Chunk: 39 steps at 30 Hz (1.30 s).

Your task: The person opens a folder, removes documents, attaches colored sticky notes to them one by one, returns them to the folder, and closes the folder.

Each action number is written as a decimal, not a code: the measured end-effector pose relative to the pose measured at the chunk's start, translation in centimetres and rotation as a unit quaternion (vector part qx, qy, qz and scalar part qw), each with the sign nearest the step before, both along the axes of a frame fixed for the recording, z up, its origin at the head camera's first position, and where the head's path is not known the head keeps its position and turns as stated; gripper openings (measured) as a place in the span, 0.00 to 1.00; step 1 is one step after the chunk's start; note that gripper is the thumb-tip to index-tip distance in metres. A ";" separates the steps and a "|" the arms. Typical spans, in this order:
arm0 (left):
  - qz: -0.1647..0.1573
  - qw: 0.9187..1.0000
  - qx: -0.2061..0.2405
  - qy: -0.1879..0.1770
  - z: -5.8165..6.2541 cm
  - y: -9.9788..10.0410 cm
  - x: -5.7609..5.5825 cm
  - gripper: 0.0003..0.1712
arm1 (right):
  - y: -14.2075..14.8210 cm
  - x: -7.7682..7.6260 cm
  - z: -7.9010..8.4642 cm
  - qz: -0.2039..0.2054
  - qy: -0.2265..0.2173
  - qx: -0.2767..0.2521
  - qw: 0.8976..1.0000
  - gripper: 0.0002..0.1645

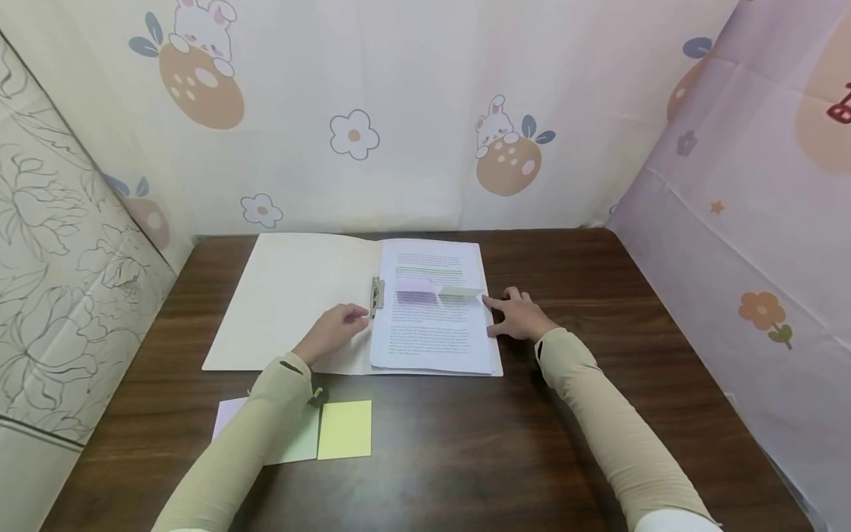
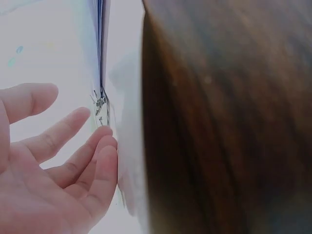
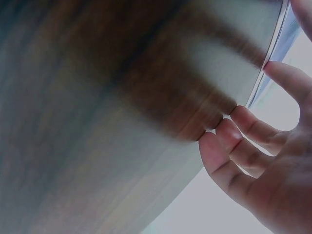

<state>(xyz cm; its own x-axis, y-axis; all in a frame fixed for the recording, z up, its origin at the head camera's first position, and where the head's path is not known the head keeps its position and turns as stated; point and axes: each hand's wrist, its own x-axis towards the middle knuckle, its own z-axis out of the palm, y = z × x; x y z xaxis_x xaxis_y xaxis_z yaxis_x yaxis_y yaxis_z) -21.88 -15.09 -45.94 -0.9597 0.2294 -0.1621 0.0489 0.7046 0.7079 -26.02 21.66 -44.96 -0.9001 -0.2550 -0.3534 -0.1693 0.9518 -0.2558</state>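
Observation:
A white folder (image 1: 279, 295) lies spread flat on the table, with a metal clip (image 1: 376, 295) along its spine. Printed sheets (image 1: 432, 340) are stacked on its right side, the top one bearing a green highlighted line. Across the text sit a purple sticky note (image 1: 415, 287) and a pale green sticky note (image 1: 459, 294). My left hand (image 1: 332, 329) rests on the left cover beside the clip, fingers loosely bent and holding nothing. At the sheets' right edge, my right hand (image 1: 521, 316) touches the folder's side with spread fingertips (image 3: 214, 151) on the wood.
Near the table's front left lie a yellow sticky pad (image 1: 345, 429), a green pad (image 1: 302, 440) and a purple pad (image 1: 227, 415), partly covered by my left sleeve. A patterned curtain (image 1: 412, 192) hangs behind the brown table (image 1: 452, 458), and another stands at the right.

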 end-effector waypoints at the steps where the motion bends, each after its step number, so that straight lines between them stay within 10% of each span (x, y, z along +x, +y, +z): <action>1: -0.005 1.000 -0.003 -0.001 0.0 0.1 0.0 0.23 | 0.0 0.0 0.0 0.001 0.001 0.001 1.000 0.48; 18: -0.026 0.999 -0.031 -0.025 0.8 1.5 -1.2 0.36 | 0.0 -0.3 0.0 -0.003 -0.003 0.002 1.000 0.48; 26: -0.046 0.992 -0.111 -0.030 0.3 2.9 -2.2 0.37 | 0.2 0.0 0.0 -0.004 -0.001 -0.005 1.000 0.48; 39: -0.050 0.984 -0.172 0.002 0.3 4.0 -2.2 0.38 | 0.9 -0.9 0.8 -0.023 0.039 -0.147 0.988 0.25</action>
